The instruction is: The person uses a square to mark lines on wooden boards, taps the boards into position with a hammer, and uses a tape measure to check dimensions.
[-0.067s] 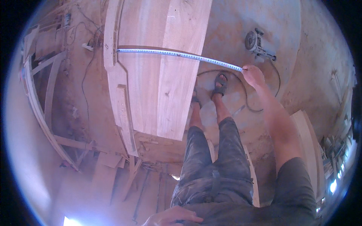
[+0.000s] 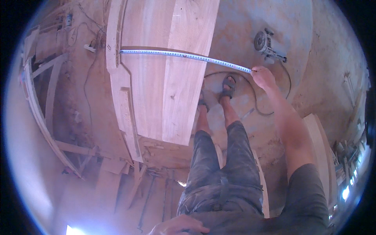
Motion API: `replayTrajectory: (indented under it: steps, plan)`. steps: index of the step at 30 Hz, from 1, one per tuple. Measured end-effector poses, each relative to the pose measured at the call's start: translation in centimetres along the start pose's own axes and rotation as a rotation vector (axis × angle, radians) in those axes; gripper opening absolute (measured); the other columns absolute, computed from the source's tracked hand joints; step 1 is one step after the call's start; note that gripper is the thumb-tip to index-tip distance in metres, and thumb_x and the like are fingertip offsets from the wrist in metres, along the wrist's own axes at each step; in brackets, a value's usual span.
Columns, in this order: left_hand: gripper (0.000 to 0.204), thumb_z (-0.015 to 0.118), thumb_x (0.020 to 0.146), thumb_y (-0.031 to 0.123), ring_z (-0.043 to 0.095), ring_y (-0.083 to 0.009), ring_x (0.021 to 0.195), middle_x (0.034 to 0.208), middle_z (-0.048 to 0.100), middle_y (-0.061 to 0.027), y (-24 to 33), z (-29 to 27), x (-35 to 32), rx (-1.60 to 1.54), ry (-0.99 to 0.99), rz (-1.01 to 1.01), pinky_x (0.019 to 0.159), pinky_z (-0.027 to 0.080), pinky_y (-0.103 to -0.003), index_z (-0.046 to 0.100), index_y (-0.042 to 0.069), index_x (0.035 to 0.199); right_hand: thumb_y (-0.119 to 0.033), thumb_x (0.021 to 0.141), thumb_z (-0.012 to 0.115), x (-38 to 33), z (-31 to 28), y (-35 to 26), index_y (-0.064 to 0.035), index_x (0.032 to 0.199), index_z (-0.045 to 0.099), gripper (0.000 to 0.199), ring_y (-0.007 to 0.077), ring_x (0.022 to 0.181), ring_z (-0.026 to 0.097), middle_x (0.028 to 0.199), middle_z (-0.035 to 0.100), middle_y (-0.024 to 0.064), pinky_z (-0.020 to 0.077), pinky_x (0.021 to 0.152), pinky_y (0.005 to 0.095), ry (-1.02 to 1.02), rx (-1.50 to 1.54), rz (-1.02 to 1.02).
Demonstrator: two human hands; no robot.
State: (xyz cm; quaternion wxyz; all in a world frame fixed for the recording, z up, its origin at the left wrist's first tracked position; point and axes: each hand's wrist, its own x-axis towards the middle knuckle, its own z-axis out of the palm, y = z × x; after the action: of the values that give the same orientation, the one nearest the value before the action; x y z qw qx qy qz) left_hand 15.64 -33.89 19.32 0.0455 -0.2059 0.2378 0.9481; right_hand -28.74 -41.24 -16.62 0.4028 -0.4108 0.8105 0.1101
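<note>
My right hand [image 2: 263, 77] is closed around the near end of a tape measure, holding it out to the right. The tape measure's extended blade [image 2: 184, 55] crosses a wide wooden board [image 2: 154, 98] and reaches the raised wooden strip [image 2: 114, 39] along the board's left side. Past the board's right edge, the blade hangs over the floor. Low in the picture, my left hand [image 2: 181, 225] lies against my shirt at the waist, its fingers loosely stretched and nothing visible in them. The lower picture edge cuts part of it off.
A dusty power tool [image 2: 265, 46] stands on the floor beyond my right hand, its dark cord [image 2: 256, 98] looping towards my feet. A shorter wooden piece [image 2: 130, 121] lies along the board's left side. Curved wooden frames [image 2: 35, 105] lean at far left; planks [image 2: 319, 145] stand at right.
The board and the tape's far end appear shifted very slightly left in the picture. Both hands look the same.
</note>
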Motion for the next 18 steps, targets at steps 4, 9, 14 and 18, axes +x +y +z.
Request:
replayTrajectory:
  steps: [4, 9, 14, 18]
  plan:
    - [0.058, 0.056, 0.093, 0.042, 0.063, -0.0253, 0.101, 0.111, 0.066, -0.0157, -0.3, -0.8, 0.3, 0.007, 0.027, -0.003, 0.089, 0.048, -0.037, 0.057, -0.004, 0.128, -0.032, 0.091, 0.050, 0.3, -0.8, -0.4, -0.0168, 0.110, 0.071, 0.033, 0.0346, 0.111, 0.061, 0.119, 0.066, 0.0118, 0.0491, 0.095, 0.0466, -0.048, -0.048, -0.022]
    - [0.053, 0.057, 0.094, 0.037, 0.063, -0.0230, 0.100, 0.110, 0.067, -0.0139, -0.7, -2.2, 0.3, 0.009, 0.042, -0.003, 0.089, 0.048, -0.036, 0.058, -0.003, 0.128, -0.037, 0.088, 0.053, 0.6, -1.7, -0.5, -0.0124, 0.105, 0.072, 0.036, 0.0362, 0.103, 0.064, 0.109, 0.068, 0.0166, 0.0499, 0.089, 0.0473, -0.112, -0.010, 0.004]
    - [0.048, 0.059, 0.094, 0.032, 0.063, -0.0208, 0.099, 0.109, 0.068, -0.0120, -0.2, -3.4, 0.1, 0.040, 0.106, -0.027, 0.090, 0.048, -0.035, 0.058, -0.003, 0.128, -0.038, 0.085, 0.054, 2.4, -0.6, -3.3, -0.0067, 0.095, 0.071, 0.037, 0.0377, 0.091, 0.065, 0.094, 0.068, 0.0212, 0.0490, 0.081, 0.0476, -0.179, 0.120, -0.171]
    - [0.045, 0.060, 0.094, 0.028, 0.063, -0.0189, 0.099, 0.108, 0.069, -0.0105, 0.5, -5.9, 0.1, 0.117, 0.187, -0.087, 0.090, 0.048, -0.034, 0.059, -0.002, 0.127, -0.035, 0.085, 0.053, 2.5, -0.2, -7.4, -0.0044, 0.091, 0.070, 0.036, 0.0385, 0.088, 0.065, 0.089, 0.067, 0.0216, 0.0484, 0.079, 0.0487, -0.147, 0.152, -0.215]
